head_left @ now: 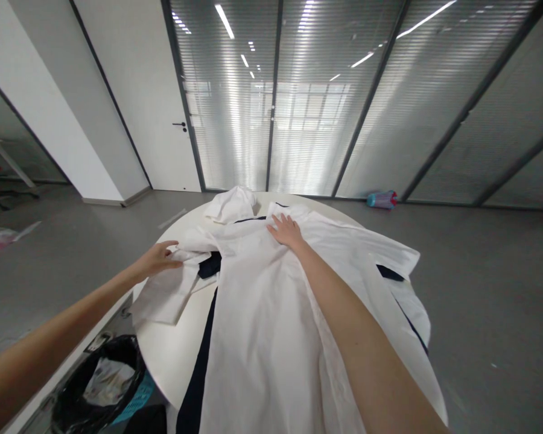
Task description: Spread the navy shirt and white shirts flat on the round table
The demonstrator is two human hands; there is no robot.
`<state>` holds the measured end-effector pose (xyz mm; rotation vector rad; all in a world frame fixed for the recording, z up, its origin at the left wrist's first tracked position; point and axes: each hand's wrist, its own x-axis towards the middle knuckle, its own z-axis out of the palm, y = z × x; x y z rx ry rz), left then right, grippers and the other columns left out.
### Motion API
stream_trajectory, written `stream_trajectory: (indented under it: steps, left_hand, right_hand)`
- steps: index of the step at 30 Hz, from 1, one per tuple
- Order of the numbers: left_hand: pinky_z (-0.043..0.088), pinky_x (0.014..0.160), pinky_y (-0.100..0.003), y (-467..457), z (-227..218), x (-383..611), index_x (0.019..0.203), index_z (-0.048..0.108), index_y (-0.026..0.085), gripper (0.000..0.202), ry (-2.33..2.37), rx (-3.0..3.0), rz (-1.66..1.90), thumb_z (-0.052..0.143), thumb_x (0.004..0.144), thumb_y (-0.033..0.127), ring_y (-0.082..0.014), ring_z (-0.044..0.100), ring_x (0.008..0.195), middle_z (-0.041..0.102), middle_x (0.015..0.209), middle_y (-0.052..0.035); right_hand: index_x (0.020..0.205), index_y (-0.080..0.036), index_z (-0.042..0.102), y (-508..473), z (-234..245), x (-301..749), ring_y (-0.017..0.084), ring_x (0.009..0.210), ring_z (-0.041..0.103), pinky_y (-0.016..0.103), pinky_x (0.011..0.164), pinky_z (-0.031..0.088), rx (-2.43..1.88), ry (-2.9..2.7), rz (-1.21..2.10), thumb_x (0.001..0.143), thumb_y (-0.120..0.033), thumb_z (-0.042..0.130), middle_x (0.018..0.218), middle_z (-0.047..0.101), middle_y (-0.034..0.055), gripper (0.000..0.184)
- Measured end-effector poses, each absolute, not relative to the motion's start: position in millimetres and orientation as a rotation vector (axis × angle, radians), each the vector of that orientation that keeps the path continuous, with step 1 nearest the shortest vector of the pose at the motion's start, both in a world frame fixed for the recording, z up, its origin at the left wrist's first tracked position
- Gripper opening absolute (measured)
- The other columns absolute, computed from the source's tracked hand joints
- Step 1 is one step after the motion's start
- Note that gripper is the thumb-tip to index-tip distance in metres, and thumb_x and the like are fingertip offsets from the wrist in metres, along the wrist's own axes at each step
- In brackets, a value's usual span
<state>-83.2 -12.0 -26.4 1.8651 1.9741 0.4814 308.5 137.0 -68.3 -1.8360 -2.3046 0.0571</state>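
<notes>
A long white garment with navy lining [262, 313] lies spread over a round white table [163, 343], its folded white collar or hood [230, 204] bunched at the far side. My left hand [160, 259] pinches the edge of the garment's white sleeve [165, 295], which is folded over on the table's left side. My right hand [286, 232] rests flat on the garment's upper part, fingers spread, holding nothing. My right forearm hides part of the cloth.
A black-lined waste bin [97, 386] holding crumpled paper stands below the table's left edge, beside a low white ledge. A blue and pink bottle [382, 199] lies on the grey floor near the glass partition with blinds [298, 108]. A white door [140, 102] stands at the back left.
</notes>
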Motion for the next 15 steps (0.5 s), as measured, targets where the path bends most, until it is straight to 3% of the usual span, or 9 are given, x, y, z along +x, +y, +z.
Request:
stream_trajectory:
  steps: [4,7,10,12,15]
  left_hand:
    - [0.046,0.082,-0.034,-36.2,14.3,-118.7,0.127,0.061,0.022,0.049,2.478,2.232,0.738,0.043,0.082,0.031,-0.0236,0.061,0.085,0.063,0.082,-0.002]
    - [0.04,0.093,-0.042,-69.5,29.8,-161.5,0.12,0.061,0.042,0.041,2.692,2.559,0.87,0.042,0.087,0.029,-0.0249,0.058,0.092,0.058,0.074,0.0015]
    - [0.038,0.088,-0.043,-106.6,18.0,-201.3,0.12,0.053,0.059,0.047,2.527,2.725,0.77,0.043,0.086,0.029,-0.0254,0.056,0.083,0.057,0.067,0.0046]
    - [0.037,0.083,-0.041,-129.2,-2.2,-220.5,0.113,0.056,0.059,0.044,2.437,2.707,0.7,0.042,0.085,0.029,-0.0259,0.056,0.082,0.061,0.069,0.006]
    - [0.038,0.079,-0.042,-156.5,-39.7,-236.6,0.09,0.065,0.049,0.032,2.429,2.571,0.539,0.04,0.082,0.031,-0.0276,0.059,0.081,0.067,0.071,0.0065]
  right_hand:
    - [0.158,-0.027,0.028,139.4,-81.4,307.3,0.033,0.15,0.021,0.052,0.119,0.02,-1.878,-2.284,-0.015,0.099,-0.065,0.025,0.164,0.024,0.0119,0.07]
    - [0.158,-0.026,0.029,140.2,-83.9,308.6,0.034,0.15,0.021,0.052,0.118,0.02,-1.863,-2.28,-0.029,0.099,-0.065,0.025,0.164,0.024,0.0119,0.07]
    - [0.158,-0.027,0.028,141.5,-83.1,308.1,0.034,0.15,0.021,0.052,0.118,0.02,-1.866,-2.284,0.001,0.099,-0.065,0.026,0.164,0.023,0.0116,0.07]
    - [0.158,-0.027,0.028,142.3,-82.6,307.5,0.034,0.15,0.02,0.052,0.119,0.019,-1.87,-2.282,0.018,0.099,-0.065,0.027,0.164,0.023,0.0115,0.07]
    - [0.158,-0.028,0.028,142.7,-82.1,307.0,0.034,0.15,0.02,0.052,0.119,0.018,-1.886,-2.282,0.037,0.099,-0.064,0.028,0.164,0.023,0.0109,0.069]
